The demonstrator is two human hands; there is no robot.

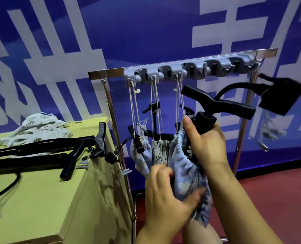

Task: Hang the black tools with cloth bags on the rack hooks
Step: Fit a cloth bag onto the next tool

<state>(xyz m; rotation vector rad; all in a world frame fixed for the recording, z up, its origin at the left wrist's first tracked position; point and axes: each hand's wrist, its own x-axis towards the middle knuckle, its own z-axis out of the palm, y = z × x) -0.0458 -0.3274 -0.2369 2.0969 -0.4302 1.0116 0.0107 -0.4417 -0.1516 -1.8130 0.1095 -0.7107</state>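
Observation:
A black T-handled tool (216, 104) sticks out of a blue floral cloth bag (186, 175) in front of the rack. My right hand (207, 141) grips the tool's body at the bag's mouth. Lower down, my left hand (165, 192) holds the bag's cloth. The bag's cords run up to a hook on the grey hook strip (190, 69). Two other bagged tools (146, 147) hang by cords from hooks to the left. A black hose leads from the held tool to a black foot piece (281, 95), blurred at the right.
A yellow-green box (49, 199) at the left carries more black tools (45, 155) and a loose floral bag (40, 127). The chrome rack frame (111, 110) stands between box and blue wall. The floor is red.

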